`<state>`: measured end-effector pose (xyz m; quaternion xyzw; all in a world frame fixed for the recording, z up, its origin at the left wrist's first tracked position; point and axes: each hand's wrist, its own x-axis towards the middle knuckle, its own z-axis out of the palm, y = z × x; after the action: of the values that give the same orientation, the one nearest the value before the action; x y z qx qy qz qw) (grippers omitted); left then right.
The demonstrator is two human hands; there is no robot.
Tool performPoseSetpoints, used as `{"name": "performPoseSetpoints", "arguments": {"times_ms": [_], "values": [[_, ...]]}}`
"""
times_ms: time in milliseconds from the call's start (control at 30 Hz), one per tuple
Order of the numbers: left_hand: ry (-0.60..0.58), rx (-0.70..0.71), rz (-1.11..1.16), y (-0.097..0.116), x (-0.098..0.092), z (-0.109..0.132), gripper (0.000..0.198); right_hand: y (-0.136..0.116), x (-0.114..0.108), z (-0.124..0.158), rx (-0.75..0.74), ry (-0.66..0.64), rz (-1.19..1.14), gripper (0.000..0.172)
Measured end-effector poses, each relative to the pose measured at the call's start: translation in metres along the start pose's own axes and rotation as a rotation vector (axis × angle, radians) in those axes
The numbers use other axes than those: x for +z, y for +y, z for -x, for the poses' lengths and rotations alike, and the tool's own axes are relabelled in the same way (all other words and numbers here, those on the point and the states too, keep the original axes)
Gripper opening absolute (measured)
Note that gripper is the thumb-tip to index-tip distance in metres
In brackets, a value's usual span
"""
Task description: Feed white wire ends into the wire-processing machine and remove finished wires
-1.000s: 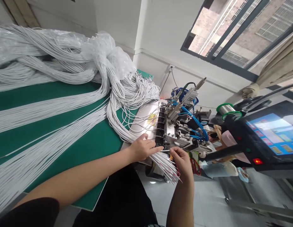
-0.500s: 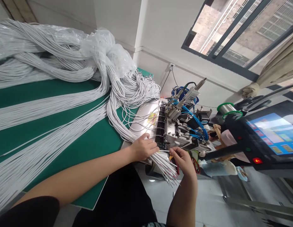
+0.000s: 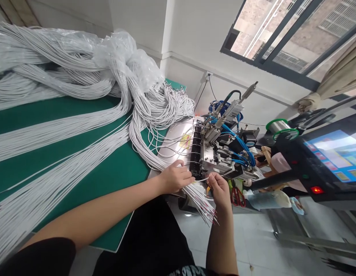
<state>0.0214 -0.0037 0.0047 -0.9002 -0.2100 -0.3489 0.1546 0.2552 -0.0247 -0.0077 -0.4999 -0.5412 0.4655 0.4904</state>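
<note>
My left hand [image 3: 176, 177] is closed over a thick bundle of white cables [image 3: 199, 203], whose pinkish tips fan out past it toward the floor. A single white cable [image 3: 202, 179] stretches from that hand to my right hand [image 3: 219, 188], where thumb and fingers pinch it near its end. Just beyond both hands is a metal machine [image 3: 214, 149] with blue air tubes. Several separate cables run into the black row of slots [image 3: 196, 147] along its near side.
Long white cables [image 3: 59, 126] and plastic-wrapped bundles [image 3: 120, 50] cover much of the green table [image 3: 120, 172]. At right stand a control screen [image 3: 335, 157], a spool of wire [image 3: 281, 128] and red-handled scissors [image 3: 238, 197]. A window [image 3: 281, 42] is above.
My right hand has moved slightly up toward the machine with the single cable, which now bends a little. My left hand stays on the bundle. The view has shifted slightly.
</note>
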Motion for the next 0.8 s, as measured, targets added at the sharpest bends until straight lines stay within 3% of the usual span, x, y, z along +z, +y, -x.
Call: {"name": "performPoseSetpoints", "arguments": {"times_ms": [367, 633, 800], "values": [[-0.05, 0.003, -0.024, 0.0, -0.001, 0.001, 0.027, -0.013, 0.014, 0.008, -0.01, -0.012, 0.092, 0.029], [-0.026, -0.026, -0.045, 0.001, -0.002, 0.0, 0.028, -0.018, 0.014, 0.015, -0.044, 0.18, 0.224, 0.027], [0.006, -0.047, -0.045, 0.002, -0.001, 0.0, 0.029, -0.012, 0.016, 0.015, -0.05, 0.206, 0.163, 0.028]]}}
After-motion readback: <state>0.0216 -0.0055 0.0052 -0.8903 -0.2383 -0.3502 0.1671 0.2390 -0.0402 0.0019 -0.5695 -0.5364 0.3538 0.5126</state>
